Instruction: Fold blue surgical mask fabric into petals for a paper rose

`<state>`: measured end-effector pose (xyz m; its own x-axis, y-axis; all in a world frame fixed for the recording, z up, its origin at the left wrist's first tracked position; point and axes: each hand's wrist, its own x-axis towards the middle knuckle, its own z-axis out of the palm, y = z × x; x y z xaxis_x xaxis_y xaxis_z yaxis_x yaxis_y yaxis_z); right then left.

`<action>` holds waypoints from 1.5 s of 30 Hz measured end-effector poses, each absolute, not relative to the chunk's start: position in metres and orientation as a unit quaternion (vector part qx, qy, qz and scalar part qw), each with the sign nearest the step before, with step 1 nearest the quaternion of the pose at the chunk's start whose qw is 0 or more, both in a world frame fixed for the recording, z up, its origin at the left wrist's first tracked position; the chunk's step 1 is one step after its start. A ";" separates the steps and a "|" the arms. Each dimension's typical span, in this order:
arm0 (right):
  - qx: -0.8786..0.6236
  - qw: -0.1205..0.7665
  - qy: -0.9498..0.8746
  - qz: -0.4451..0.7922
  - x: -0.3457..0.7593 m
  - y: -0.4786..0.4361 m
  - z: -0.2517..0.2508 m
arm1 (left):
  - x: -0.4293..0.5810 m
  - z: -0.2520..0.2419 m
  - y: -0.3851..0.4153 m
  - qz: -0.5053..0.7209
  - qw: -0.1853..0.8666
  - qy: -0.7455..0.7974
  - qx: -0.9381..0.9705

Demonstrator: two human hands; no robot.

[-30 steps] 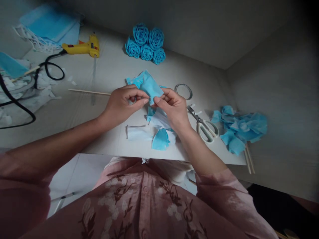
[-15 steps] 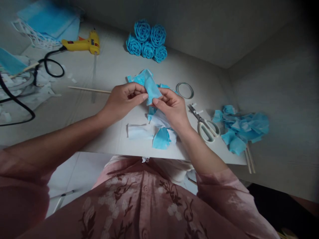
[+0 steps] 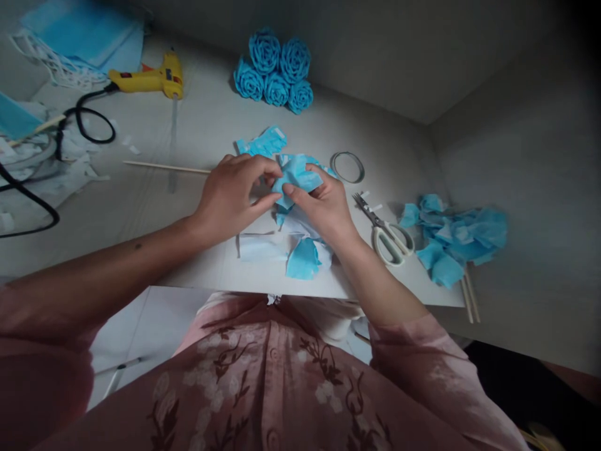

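Observation:
My left hand [image 3: 232, 197] and my right hand [image 3: 322, 203] meet over the white table [image 3: 197, 119], both pinching a crumpled piece of blue fabric [image 3: 297, 176] between thumbs and fingertips. The piece is folded low between the two hands. More blue and white fabric scraps [image 3: 300, 257] lie just below my hands near the table's front edge. Another blue scrap [image 3: 263, 143] lies on the table just beyond my hands.
Several blue fabric roses [image 3: 275, 72] sit at the back. A yellow glue gun [image 3: 150, 78] with its black cord lies back left, a thin wooden stick [image 3: 164, 167] nearby. White-handled scissors [image 3: 387, 232], a wire ring [image 3: 347, 166] and a heap of blue cuttings [image 3: 457, 235] lie right.
The blue fabric piece stood up between my fingers before; now it is folded down and bunched lower between both hands. A blue scrap behind it has come into view.

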<state>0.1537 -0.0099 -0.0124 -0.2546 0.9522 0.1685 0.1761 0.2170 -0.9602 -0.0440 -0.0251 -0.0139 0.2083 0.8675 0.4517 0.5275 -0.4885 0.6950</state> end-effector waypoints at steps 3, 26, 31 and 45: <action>-0.445 0.446 -0.635 0.447 0.154 -0.009 -0.014 | -0.046 -0.011 -0.026 0.449 0.192 0.459 0.742; -0.426 0.436 -0.679 0.409 0.154 -0.009 -0.013 | -0.045 -0.016 -0.020 0.429 0.230 0.483 0.728; -0.418 0.441 -0.698 0.380 0.155 -0.008 -0.014 | -0.045 -0.013 -0.022 0.401 0.210 0.497 0.740; -0.410 0.442 -0.655 0.456 0.156 -0.007 -0.011 | -0.044 -0.004 -0.024 0.398 0.326 0.533 0.671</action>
